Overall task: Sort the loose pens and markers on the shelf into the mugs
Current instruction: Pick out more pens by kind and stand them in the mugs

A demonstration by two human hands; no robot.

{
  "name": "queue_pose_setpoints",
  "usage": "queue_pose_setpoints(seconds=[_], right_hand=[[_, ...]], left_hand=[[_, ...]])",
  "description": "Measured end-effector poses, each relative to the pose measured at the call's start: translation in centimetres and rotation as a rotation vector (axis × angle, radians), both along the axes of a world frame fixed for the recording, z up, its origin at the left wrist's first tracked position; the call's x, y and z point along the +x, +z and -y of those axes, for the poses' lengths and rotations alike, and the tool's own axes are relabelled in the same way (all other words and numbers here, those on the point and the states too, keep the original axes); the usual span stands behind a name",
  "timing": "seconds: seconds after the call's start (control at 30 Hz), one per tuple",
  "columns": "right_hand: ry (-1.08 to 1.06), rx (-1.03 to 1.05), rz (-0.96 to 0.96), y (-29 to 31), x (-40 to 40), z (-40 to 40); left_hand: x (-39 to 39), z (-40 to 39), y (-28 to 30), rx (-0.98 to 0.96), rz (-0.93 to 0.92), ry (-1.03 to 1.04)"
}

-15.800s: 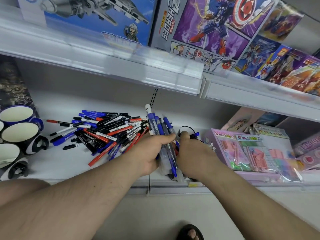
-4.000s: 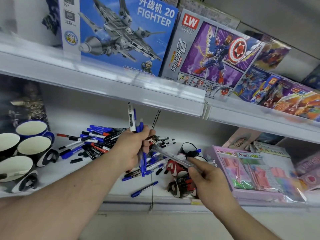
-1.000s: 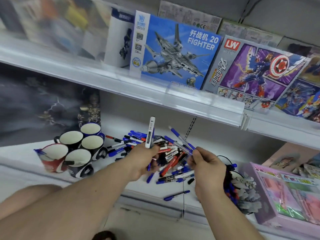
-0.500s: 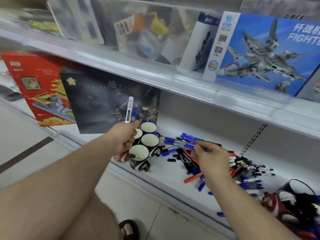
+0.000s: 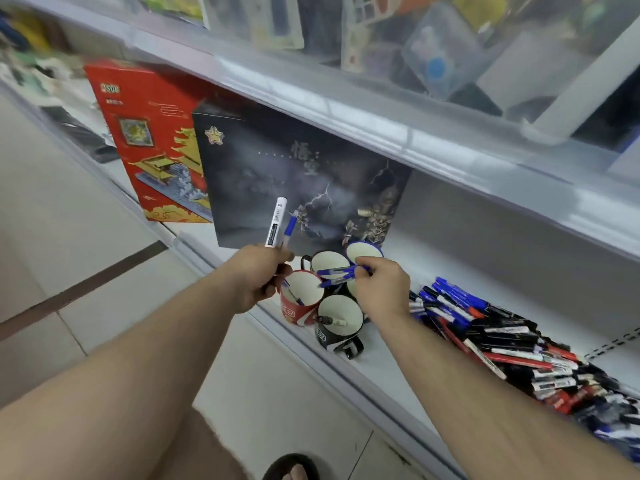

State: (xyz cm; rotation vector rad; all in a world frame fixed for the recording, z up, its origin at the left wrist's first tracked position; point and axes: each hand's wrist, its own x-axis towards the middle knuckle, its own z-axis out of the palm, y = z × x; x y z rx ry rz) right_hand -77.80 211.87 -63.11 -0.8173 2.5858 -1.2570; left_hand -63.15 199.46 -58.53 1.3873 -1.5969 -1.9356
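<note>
Several mugs stand grouped on the white shelf (image 5: 381, 358): a red mug (image 5: 298, 306) with a blue pen inside, a black mug (image 5: 337, 327) holding a marker, and further mugs (image 5: 329, 263) behind. My left hand (image 5: 258, 275) grips a white marker (image 5: 275, 221) and a blue pen upright, just left of the red mug. My right hand (image 5: 381, 289) pinches a few blue pens (image 5: 337, 275) over the mugs, tips pointing left. A big pile of loose pens and markers (image 5: 502, 341) lies to the right.
A dark box (image 5: 294, 174) and a red box (image 5: 149, 143) stand behind and left of the mugs. An upper shelf (image 5: 381, 119) overhangs closely. Tiled floor lies below, with a sandalled foot (image 5: 291, 467) at the bottom edge.
My right hand has carried blue pens left from the pile to above the mugs. My left hand stays by the mugs with its marker and pen. The view has shifted left.
</note>
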Motion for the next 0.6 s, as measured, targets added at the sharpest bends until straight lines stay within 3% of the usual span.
queue_pose_setpoints(seconds=[0.33, 0.5, 0.6], right_hand=[[0.585, 0.539, -0.276, -5.0, -0.9, 8.0], [0.710, 0.771, -0.380, -6.3, -0.2, 9.2], [0.757, 0.769, -0.409, -6.5, 0.3, 9.3]], left_hand=[[0.7, 1.8, -0.9, 0.098, 0.007, 0.058], [0.1, 1.3, -1.1, 0.146, -0.053, 0.022], [0.1, 1.0, -0.9, 0.158, -0.062, 0.011]])
